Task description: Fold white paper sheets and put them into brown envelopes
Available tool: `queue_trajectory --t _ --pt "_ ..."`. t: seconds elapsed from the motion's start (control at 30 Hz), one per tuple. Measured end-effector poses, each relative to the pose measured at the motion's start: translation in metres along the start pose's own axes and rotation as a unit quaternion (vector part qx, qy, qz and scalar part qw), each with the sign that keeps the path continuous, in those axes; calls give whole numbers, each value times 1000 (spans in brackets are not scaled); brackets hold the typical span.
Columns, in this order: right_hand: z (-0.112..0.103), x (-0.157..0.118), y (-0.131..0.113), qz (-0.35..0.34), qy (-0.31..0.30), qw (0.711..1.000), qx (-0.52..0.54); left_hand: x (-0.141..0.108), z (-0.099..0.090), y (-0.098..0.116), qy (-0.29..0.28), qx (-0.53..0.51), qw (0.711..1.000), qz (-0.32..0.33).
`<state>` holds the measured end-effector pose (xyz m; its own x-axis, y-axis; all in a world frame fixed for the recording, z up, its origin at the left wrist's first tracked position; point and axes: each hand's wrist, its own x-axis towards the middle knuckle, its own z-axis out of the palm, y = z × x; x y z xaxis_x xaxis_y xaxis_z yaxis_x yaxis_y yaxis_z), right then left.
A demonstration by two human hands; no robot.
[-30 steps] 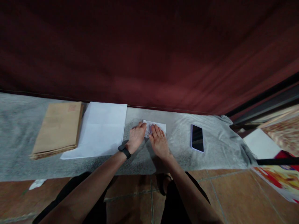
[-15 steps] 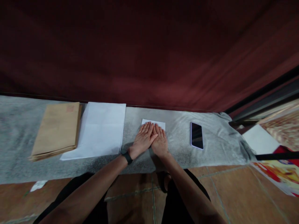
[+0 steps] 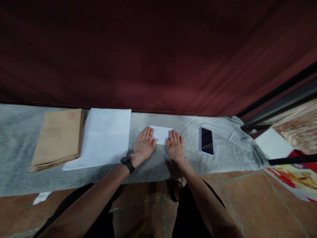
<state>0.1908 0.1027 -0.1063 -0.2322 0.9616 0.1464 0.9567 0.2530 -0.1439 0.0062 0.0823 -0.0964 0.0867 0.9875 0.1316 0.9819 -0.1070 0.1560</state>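
Observation:
A small white piece of paper [image 3: 161, 135], which looks folded, lies flat on the grey cloth [image 3: 158, 165]. Flat across its left end rests my left hand [image 3: 144, 144], fingers stretched out and a dark band on the wrist. My right hand [image 3: 175, 146] lies flat at the paper's right end, its fingers also straight. Between the two hands the middle of the paper shows; its ends are partly hidden under the fingers. Neither hand grips anything.
To the left, a stack of brown envelopes [image 3: 58, 137] overlaps large white paper sheets [image 3: 106, 135]. A phone [image 3: 207, 141] with a purple edge lies at the right. Behind the cloth hangs a dark red curtain [image 3: 148, 66]. A colourful printed box [image 3: 297, 180] is at the far right.
My hands have moved apart from the middle of the small paper, the left hand to its left end and the right to its right end, uncovering the middle.

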Motion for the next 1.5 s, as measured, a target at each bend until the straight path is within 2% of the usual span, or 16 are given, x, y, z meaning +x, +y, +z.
queue_trajectory --t 0.27,0.4,0.5,0.6,0.73,0.83,1.07,1.3,1.5 --pt "-8 -4 20 22 2 1000 -19 -4 2 -13 5 15 1000 -27" --pt "-16 1 19 21 29 999 24 -5 1 -7 55 11 998 -34" --pt "-18 6 4 -30 32 995 94 -3 3 5 82 -8 996 17" --pt "-13 7 -18 -101 -3 982 157 -3 13 16 69 -37 992 96" --pt "-4 8 -36 -111 -33 978 174 -2 27 20 34 -44 989 139" --pt "1 7 -33 -97 -29 984 147 -1 25 16 17 -34 992 120" --pt "2 2 -13 -85 13 994 61 1 3 0 1 -9 999 31" --pt "-3 3 3 -44 -5 999 29 -1 1 -14 -12 3 1000 14" --pt "-7 1 20 -18 -4 1000 9 -3 -2 -15 -10 13 1000 -15"
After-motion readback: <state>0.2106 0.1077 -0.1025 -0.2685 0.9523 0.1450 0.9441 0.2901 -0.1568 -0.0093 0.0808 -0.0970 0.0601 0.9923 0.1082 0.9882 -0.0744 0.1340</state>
